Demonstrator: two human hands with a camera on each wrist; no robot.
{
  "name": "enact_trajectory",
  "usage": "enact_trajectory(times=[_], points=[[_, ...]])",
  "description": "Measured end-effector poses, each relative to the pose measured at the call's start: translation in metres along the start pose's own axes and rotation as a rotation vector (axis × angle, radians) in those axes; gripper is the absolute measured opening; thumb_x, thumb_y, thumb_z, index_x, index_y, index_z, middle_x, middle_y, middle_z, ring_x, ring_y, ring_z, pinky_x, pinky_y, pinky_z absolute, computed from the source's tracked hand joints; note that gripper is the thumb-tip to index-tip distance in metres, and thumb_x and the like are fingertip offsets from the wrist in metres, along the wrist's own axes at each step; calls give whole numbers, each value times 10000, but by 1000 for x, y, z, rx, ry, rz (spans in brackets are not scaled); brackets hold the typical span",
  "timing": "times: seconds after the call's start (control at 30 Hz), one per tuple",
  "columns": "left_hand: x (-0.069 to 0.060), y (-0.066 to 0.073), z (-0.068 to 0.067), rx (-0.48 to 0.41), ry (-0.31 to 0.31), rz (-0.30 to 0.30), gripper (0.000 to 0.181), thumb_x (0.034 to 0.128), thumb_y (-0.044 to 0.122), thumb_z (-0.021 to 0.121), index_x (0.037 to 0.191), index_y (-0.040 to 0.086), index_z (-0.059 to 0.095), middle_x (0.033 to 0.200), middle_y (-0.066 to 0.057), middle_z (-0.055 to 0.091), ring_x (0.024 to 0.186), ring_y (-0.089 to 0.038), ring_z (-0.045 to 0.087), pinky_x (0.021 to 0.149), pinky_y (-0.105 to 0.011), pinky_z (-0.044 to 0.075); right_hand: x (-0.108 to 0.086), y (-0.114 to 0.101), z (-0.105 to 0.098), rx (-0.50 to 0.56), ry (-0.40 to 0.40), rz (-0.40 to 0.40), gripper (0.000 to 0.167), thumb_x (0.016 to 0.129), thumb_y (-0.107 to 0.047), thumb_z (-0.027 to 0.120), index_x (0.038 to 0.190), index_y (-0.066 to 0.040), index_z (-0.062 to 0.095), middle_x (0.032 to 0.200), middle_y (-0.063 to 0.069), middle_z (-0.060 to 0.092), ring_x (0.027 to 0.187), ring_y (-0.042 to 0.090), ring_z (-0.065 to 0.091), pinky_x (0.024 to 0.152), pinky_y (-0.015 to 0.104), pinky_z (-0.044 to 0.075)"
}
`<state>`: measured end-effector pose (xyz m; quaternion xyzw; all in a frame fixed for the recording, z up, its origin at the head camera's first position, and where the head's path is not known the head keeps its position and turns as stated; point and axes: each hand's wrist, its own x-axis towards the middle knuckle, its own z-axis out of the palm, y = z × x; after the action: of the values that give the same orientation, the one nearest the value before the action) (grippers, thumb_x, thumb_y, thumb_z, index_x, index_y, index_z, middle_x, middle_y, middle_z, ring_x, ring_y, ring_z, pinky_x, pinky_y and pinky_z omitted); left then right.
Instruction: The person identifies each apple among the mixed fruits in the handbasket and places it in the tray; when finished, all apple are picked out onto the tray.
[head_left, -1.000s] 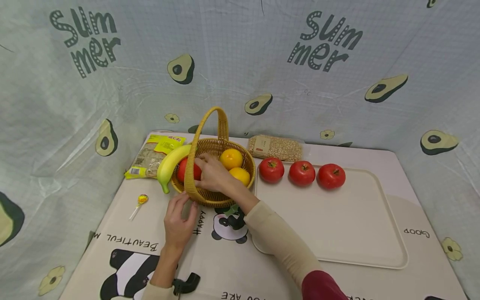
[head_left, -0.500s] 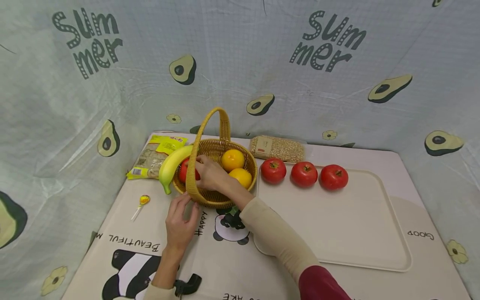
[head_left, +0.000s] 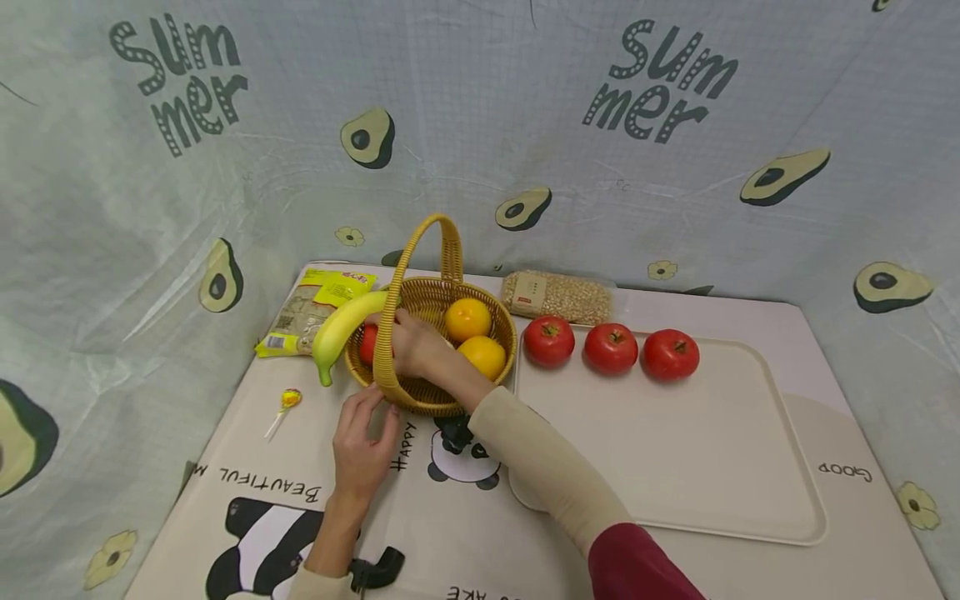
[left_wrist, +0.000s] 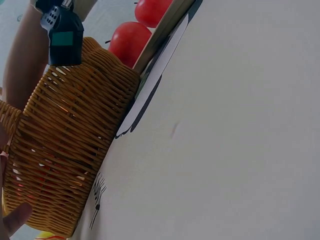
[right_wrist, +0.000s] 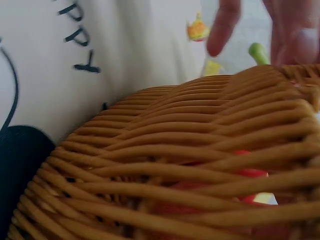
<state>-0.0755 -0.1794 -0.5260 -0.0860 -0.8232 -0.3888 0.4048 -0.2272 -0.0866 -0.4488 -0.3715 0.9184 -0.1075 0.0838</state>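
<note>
A yellow wicker basket [head_left: 429,408] with a tall handle stands at the back of the table, left of centre. My right hand [head_left: 417,345] reaches into it and grips a red round fruit [head_left: 367,344] at its left side; the fingers partly cover that fruit. At the basket's near left, where the handle meets the rim, my left hand [head_left: 363,450] holds the rim, its thumb against the wicker side [left_wrist: 65,135]. A banana [head_left: 347,329] lies across the left rim, its stem hanging outside. Two orange fruits [head_left: 468,320] sit in the right half.
Three tomatoes [head_left: 611,348] line the back edge of a cream tray [head_left: 675,442] on the right. Behind stand a bag of grain [head_left: 558,297] and a yellow packet [head_left: 315,308]. A lollipop [head_left: 285,410] lies at left. Patterned cloth encloses the table.
My right hand has shifted left inside the basket, and the red fruit with it. The banana has slid slightly outward to the left. My left hand stays at the rim.
</note>
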Motion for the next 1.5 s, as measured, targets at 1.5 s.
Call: enact_trajectory(times=[1.5], points=[[0,0,0,12,-7,5,278,821,-45,702,1098,-37,692,1095,-181,663,1115,-316,635,1113,-121,408,-10,-3,8,40,228,31,734,797,-424,742,1428,-227,422,1311,87,572,1207,190,578,1023,317,532]])
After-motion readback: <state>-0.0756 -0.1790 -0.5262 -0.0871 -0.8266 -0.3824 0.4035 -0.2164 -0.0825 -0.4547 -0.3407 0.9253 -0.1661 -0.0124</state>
